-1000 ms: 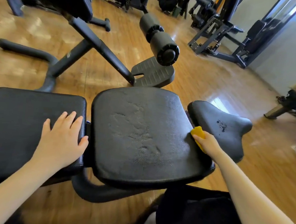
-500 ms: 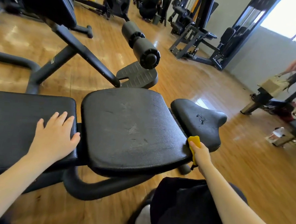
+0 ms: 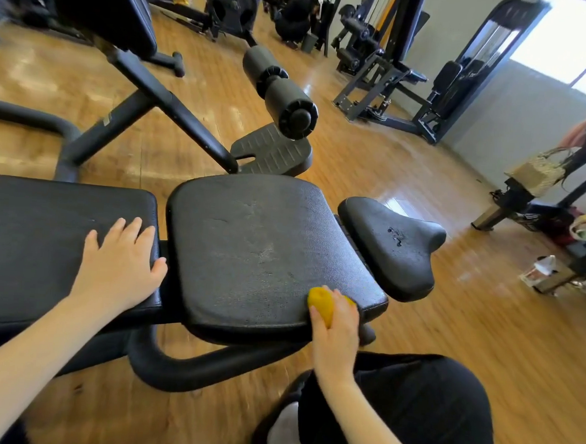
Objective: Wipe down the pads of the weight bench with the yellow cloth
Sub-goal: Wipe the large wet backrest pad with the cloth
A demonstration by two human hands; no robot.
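The right hand (image 3: 334, 330) grips the bunched yellow cloth (image 3: 322, 302) and presses it on the near right corner of the middle pad (image 3: 265, 251), just right of frame centre, while the left hand (image 3: 120, 266) lies flat with fingers spread on the left pad (image 3: 44, 227). I count three pads, one cloth and two hands; by my reading the wipe is mid-course, since the small right pad (image 3: 393, 248) carries droplets and looks not yet done.

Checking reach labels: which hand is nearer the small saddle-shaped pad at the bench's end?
Right. The right hand, gripping the yellow cloth, sits at the middle pad's near corner beside the saddle-shaped pad; the left hand rests flat beyond the middle pad.
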